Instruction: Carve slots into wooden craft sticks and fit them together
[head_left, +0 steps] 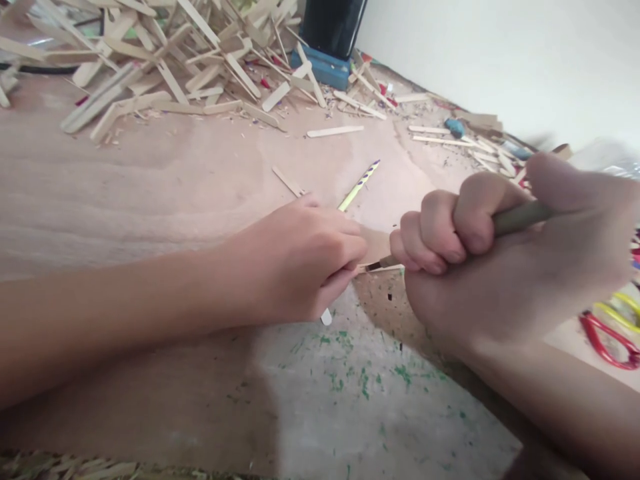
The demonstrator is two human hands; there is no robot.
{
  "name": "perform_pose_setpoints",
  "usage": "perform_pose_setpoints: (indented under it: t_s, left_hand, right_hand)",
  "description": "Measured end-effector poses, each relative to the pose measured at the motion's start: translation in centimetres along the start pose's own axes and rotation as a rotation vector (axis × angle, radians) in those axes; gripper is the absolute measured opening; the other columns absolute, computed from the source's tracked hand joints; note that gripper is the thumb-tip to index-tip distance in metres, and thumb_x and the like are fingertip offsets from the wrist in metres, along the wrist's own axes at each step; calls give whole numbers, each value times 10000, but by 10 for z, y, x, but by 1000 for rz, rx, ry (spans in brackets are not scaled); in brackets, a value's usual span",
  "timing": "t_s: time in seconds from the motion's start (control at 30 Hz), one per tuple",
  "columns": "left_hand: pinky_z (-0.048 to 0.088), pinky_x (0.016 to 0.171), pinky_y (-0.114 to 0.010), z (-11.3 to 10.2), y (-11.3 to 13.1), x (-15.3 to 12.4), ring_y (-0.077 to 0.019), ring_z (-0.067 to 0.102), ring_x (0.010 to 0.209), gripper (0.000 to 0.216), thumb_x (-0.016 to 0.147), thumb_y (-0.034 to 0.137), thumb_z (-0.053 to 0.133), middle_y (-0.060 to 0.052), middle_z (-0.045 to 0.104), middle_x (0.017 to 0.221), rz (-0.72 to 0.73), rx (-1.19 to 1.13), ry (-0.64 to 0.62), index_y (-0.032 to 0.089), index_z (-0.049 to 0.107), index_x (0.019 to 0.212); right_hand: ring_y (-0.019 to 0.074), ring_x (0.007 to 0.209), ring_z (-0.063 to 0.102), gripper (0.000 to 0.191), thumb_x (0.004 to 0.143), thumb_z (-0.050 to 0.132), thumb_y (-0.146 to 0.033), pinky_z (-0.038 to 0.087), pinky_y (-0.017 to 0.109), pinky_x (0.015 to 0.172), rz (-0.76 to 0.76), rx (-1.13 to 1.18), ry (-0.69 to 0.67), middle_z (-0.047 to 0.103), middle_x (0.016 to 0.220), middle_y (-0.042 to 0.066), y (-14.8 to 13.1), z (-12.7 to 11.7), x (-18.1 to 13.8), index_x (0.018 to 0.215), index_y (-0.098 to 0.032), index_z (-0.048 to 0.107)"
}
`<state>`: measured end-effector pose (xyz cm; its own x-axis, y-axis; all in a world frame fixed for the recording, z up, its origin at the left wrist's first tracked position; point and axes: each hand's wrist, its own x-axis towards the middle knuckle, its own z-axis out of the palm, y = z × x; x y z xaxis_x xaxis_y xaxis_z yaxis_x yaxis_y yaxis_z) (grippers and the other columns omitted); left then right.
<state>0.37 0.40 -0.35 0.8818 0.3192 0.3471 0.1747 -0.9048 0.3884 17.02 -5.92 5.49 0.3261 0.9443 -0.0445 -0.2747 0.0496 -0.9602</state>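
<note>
My left hand (300,257) rests on the wooden board (150,193), fingers pinched on a flat wooden craft stick (326,316) whose rounded end pokes out below the hand. My right hand (500,253) is a fist around the greenish handle of a knife (520,217); its blade tip (381,265) meets the stick between the two hands. A yellow pencil with purple marks (359,185) lies just beyond my left hand.
A big heap of cut wooden sticks (165,60) covers the far left of the board. A black and blue object (327,40) stands at the back. Red and yellow scissors handles (610,330) lie at the right edge. Loose sticks (440,133) line the white wall.
</note>
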Motion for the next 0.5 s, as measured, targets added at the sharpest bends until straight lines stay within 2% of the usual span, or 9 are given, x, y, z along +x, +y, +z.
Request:
perform_pose_setpoints:
  t_s: [0.1,0.17,0.23,0.37,0.43,0.5]
  left_hand:
    - [380,747,-374,-1,1,0,-181,572,687,290,1045,175,614,3,661,729,-13,-17,-12,221,634,760]
    - [378,759,-377,-1,1,-1,-182,562,685,293,1052,181,607,0,667,738,-27,-18,-13,220,638,764]
    - [389,774,-372,-1,1,-1,-179,567,695,306,1061,179,586,4,667,743,-28,-21,-4,219,631,761]
    - [408,765,-351,0,0,-2,-165,595,712,297,1033,156,595,21,664,738,-20,-37,9,221,604,743]
    - [418,759,-348,1,-1,-2,-165,593,704,287,1018,156,611,23,656,730,-20,-23,10,223,593,740]
    - [433,766,-349,1,-1,-2,-169,584,694,290,1022,165,609,22,638,710,-18,-8,13,226,584,740]
  right_hand:
    - [98,374,158,829,999,743,-317,127,301,382,38,-50,52,88,404,-31,-7,6,2,412,-198,171]
    - [95,366,157,891,954,820,-328,138,302,379,54,-70,44,67,399,-28,-10,9,1,395,-181,141]
    - [96,376,204,858,976,784,-287,189,292,390,78,-61,18,98,403,-18,-13,9,2,371,-171,186]
    - [103,430,285,737,1071,535,-149,253,278,429,109,-100,31,203,447,-1,-21,5,7,369,-174,310]
    - [91,409,224,772,1085,575,-188,195,286,421,160,-143,10,161,437,-13,-25,1,11,364,-173,301]
    - [79,382,178,842,1065,711,-315,152,303,417,174,-137,-75,114,418,-28,-26,-5,17,355,-178,280]
